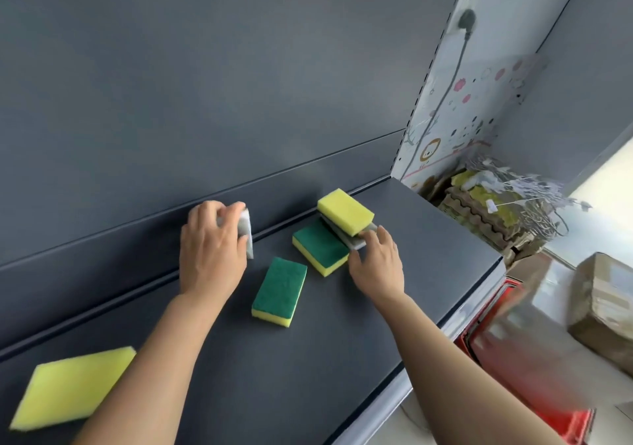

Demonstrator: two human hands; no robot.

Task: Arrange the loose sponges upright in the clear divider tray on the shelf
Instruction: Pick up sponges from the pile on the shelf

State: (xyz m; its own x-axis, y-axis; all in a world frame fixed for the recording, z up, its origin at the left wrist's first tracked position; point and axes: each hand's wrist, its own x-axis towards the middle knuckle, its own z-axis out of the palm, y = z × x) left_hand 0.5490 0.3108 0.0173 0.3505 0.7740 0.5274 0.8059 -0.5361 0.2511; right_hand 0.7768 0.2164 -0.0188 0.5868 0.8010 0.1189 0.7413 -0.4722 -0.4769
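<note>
My left hand [212,249] grips a grey-and-white sponge [246,232], held on edge near the back of the dark shelf [428,239]. My right hand [376,263] has its fingertips on a flat grey sponge [356,240] that lies under a yellow sponge [346,211] and partly over a green-topped sponge [320,247]. Another green-topped sponge [280,290] lies flat between my hands. A yellow sponge [72,386] lies at the front left. No clear divider tray is in view.
The shelf's back panel [205,102] rises behind the sponges. Right of the shelf end are stacked egg cartons with dried twigs [486,211], a red crate [527,352] and a cardboard box [606,307] on the floor.
</note>
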